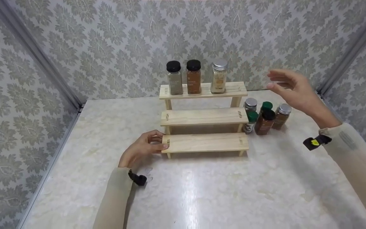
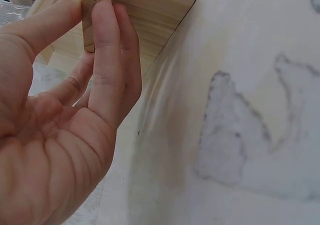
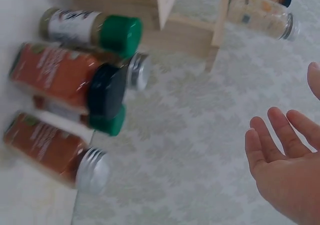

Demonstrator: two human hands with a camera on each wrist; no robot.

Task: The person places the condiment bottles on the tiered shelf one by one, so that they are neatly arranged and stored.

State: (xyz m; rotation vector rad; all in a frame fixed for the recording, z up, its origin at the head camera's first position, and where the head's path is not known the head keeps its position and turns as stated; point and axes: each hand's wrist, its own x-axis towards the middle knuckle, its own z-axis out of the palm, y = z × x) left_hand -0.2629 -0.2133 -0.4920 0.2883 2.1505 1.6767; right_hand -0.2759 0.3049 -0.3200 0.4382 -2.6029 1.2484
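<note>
- I am pinching the left end of the lowest step of the wooden rack with my left hand: thumb on top, fingers curled round the end of the board. This grip is probably bracing the rack against sliding on the marble tabletop.
- I am holding my right hand in the air, to the right of the top step and above the loose jars, fingers extended and relaxed, gripping nothing.
- Three jars are occupying the top step upright: a black-capped grey jar, a black-capped brown jar and a silver-capped pale jar, the black-capped pair close together, the third a little apart.
- The middle and lowest steps are carrying nothing.
- A cluster of five jars is standing on the tabletop just beside the rack's right end, directly under my right hand; their caps are green, black and silver.
- The cluster is sitting within easy reach of the free hand, which looks like the reason for its position.
</note>
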